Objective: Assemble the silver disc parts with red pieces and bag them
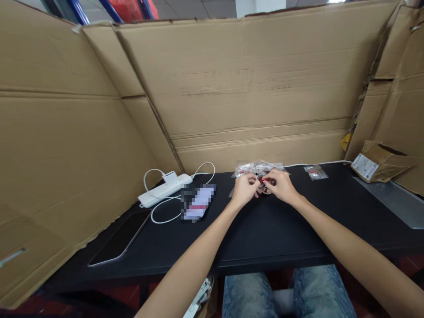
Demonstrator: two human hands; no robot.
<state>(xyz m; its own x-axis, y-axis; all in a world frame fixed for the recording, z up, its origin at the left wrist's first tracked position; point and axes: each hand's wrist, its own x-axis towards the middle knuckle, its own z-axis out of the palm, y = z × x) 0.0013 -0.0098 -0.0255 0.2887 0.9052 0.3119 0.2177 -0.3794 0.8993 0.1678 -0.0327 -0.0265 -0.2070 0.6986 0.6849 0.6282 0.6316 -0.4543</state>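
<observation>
One left hand [244, 189], fingers curled, grips a red-and-silver item [260, 179]; the right hand [281, 183] pinches it too.

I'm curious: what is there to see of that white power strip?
The power strip is long, narrow, white and plastic-looking. It lies slantwise on the black table, toward the left, near the cardboard wall. A white plug sits toward its far end, trailing a white cable.

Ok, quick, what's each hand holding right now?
Left hand: closed, holding a small round silver-rimmed piece.
Right hand: closed, fingertips pinching a small red part.
</observation>
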